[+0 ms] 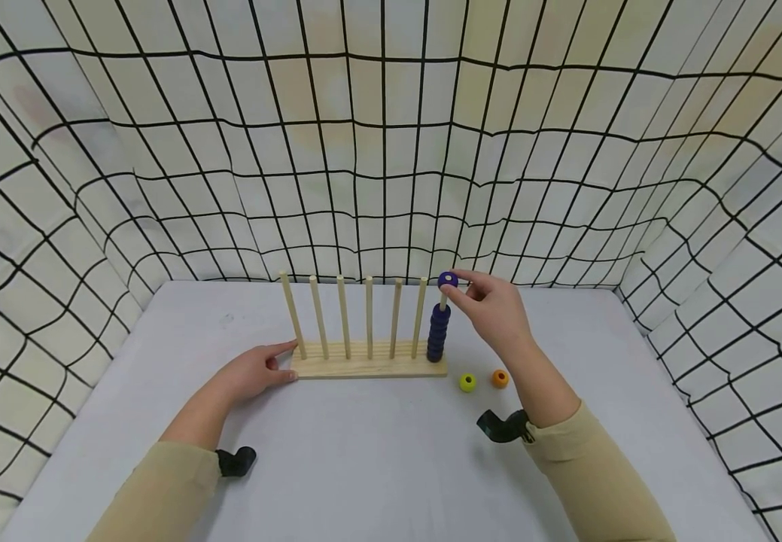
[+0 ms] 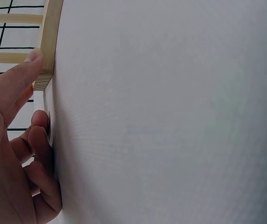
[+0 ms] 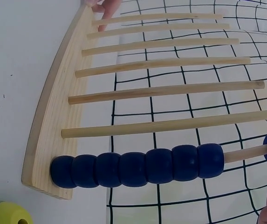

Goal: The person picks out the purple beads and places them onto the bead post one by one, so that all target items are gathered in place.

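Note:
A wooden peg stand (image 1: 370, 367) lies across the table with several upright pegs. Thumb and index finger of my left hand (image 1: 253, 373) pinch its left end; the other fingers curl beside it on the tabletop, as the left wrist view shows. At the far right peg, my right hand (image 1: 495, 307) pinches a dark blue bead (image 1: 448, 280) between thumb and fingertips. That bead sits at the peg's tip, with the peg end showing in its hole. Below it, after a bare stretch of peg, a stack of dark blue beads (image 3: 133, 169) reaches down to the base.
On the white table (image 1: 363, 467), a yellow-green bead (image 1: 467, 382) and an orange bead (image 1: 500, 379) lie just right of the stand, near my right forearm. The other pegs (image 1: 369, 316) carry no beads. Black netting (image 1: 384, 150) over pale walls encloses the back and sides.

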`<act>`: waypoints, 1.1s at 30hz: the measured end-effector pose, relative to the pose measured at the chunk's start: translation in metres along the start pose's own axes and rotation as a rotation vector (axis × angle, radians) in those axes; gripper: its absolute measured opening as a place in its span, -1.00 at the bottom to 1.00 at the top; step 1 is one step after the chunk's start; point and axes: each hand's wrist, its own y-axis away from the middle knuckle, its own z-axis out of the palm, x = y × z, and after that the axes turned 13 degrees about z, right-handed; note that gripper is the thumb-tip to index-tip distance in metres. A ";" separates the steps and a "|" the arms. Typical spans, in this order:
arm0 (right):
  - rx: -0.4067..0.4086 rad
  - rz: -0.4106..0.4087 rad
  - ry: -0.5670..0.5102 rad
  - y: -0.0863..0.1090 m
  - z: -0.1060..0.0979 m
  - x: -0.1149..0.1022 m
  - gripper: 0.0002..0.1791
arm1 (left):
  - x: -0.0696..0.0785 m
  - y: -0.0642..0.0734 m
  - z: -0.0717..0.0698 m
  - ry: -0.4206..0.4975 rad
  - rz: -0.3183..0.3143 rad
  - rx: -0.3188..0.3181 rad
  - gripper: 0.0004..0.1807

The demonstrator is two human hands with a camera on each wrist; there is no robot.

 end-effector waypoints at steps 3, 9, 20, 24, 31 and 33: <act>0.000 0.005 -0.001 0.000 0.000 0.000 -0.51 | 0.000 0.000 0.000 -0.006 0.003 0.001 -0.23; -0.001 0.008 -0.003 0.001 0.001 0.000 -0.50 | 0.001 0.000 0.000 -0.006 0.001 0.003 -0.23; -0.002 -0.002 -0.011 0.002 0.000 0.002 -0.52 | 0.003 0.002 0.000 -0.008 -0.005 0.001 -0.23; -0.007 0.000 -0.018 0.002 -0.001 0.002 -0.52 | 0.004 0.002 0.000 -0.011 -0.003 -0.002 -0.23; -0.014 -0.006 -0.010 0.003 -0.001 0.005 -0.53 | 0.005 0.003 0.000 0.010 -0.006 0.001 -0.22; -0.019 -0.008 -0.003 0.004 -0.001 0.006 -0.53 | 0.004 0.004 0.000 0.016 -0.001 0.001 -0.22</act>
